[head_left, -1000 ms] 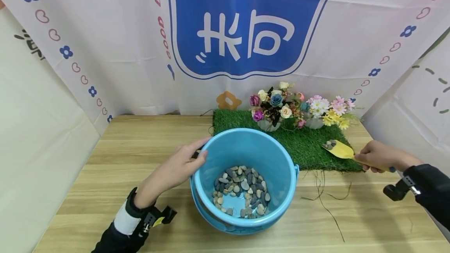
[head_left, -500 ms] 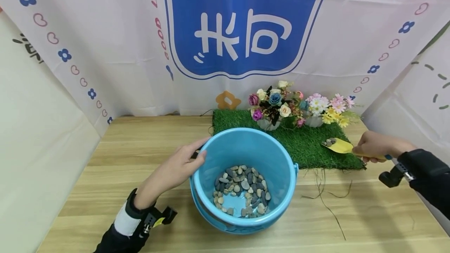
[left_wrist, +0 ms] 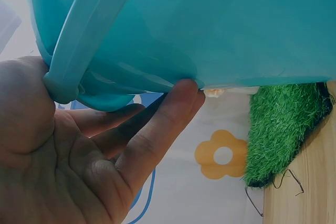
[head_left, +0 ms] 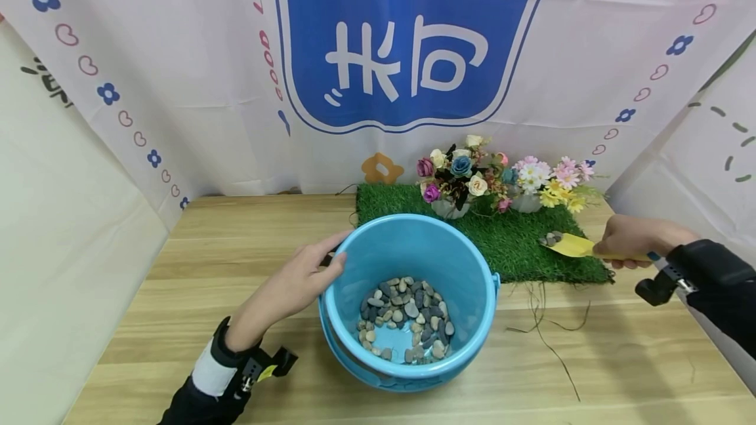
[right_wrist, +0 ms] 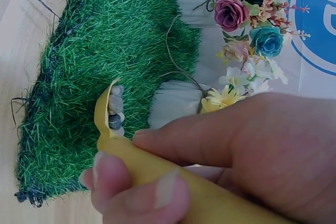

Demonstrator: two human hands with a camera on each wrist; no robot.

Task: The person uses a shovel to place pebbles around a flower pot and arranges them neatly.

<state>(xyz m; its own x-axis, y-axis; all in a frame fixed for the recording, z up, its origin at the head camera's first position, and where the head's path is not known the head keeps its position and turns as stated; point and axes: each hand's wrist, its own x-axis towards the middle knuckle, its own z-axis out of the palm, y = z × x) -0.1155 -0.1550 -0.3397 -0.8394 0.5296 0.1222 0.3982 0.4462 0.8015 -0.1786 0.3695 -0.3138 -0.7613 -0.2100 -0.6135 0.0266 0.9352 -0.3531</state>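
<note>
A blue bucket (head_left: 481,323) stands on the table with several grey and tan pebbles (head_left: 413,310) on its floor. My left hand (head_left: 301,281) rests against its left side, thumb at the rim. In the left wrist view, fairly straight fingers (left_wrist: 157,124) touch the outer wall near the handle's end. My right hand (head_left: 634,238) grips the handle of a yellow hand trowel (head_left: 573,245), with a few pebbles (head_left: 551,238) at its tip. The trowel is over the artificial grass mat (head_left: 502,254), right of the bucket. From the right wrist view, thumb and fingers (right_wrist: 189,135) wrap round its handle.
Two white pots of artificial flowers (head_left: 461,172) (head_left: 549,182) stand at the mat's back edge. Loose dark threads (head_left: 537,313) lie on the wooden table (head_left: 236,235) by its front. A printed cloth (head_left: 236,117) hangs behind.
My right hand and the trowel have shifted slightly left and up in the head view, pebbles still on the blade. My left hand and the bucket have hardly moved.
</note>
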